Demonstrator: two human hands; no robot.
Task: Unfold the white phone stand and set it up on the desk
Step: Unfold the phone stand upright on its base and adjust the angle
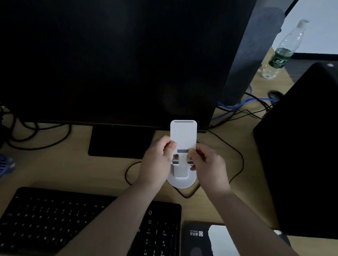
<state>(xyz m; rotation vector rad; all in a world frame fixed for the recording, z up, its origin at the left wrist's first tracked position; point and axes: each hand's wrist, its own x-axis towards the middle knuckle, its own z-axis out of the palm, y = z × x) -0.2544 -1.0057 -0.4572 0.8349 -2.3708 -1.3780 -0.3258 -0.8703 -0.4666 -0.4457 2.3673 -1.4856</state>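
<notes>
The white phone stand is unfolded in front of the monitor, its flat back plate raised and its round base low over the wooden desk. My left hand pinches the plate's left edge with the thumb on its front. My right hand grips the right side near the hinge and the small ledge tabs. Whether the base touches the desk I cannot tell.
A dark monitor on a black foot fills the back. A black keyboard lies in front, a dark phone to its right. A black box stands right, a clear bottle behind it. Cables cross the desk.
</notes>
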